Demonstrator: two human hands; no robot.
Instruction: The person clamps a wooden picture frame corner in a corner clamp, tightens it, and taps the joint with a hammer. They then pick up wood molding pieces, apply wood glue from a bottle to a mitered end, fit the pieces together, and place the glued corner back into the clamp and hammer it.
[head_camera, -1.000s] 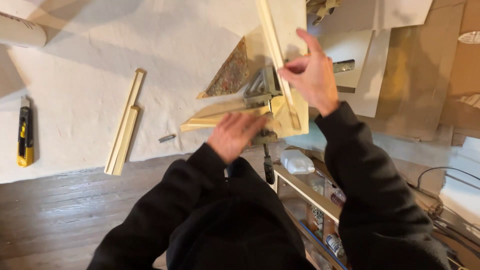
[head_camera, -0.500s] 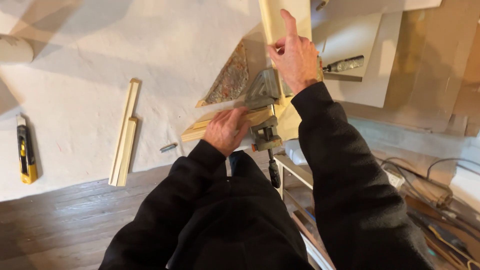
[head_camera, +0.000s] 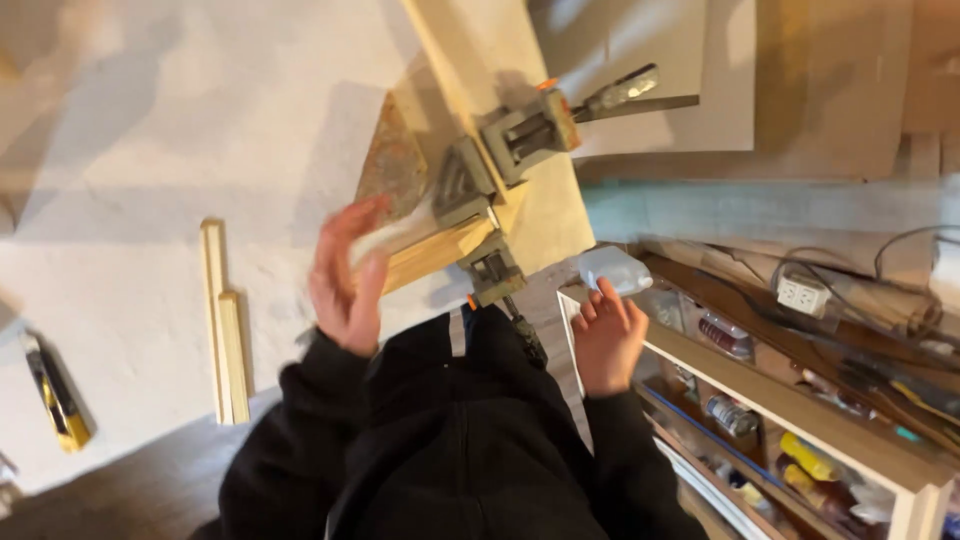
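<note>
A grey corner clamp (head_camera: 490, 170) grips two pale wooden strips (head_camera: 440, 250) at a right angle on a light wooden board (head_camera: 545, 215). My left hand (head_camera: 345, 275) lies with fingers spread against the lower strip, just left of the clamp; it is blurred. My right hand (head_camera: 605, 335) hangs open below the board's edge, fingertips close to a small clear plastic bottle (head_camera: 615, 268), holding nothing. A triangular patterned piece (head_camera: 393, 170) lies under the clamp's left side.
Two loose wooden strips (head_camera: 225, 325) lie on the white sheet at left. A yellow utility knife (head_camera: 55, 400) sits at the far left. A white shelf unit (head_camera: 800, 420) with bottles and a power strip (head_camera: 805, 295) stands at right.
My right hand has left the upright strip above the clamp and dropped down beside the shelf. The view has moved closer and shifted right. My left hand stays at the lower strip.
</note>
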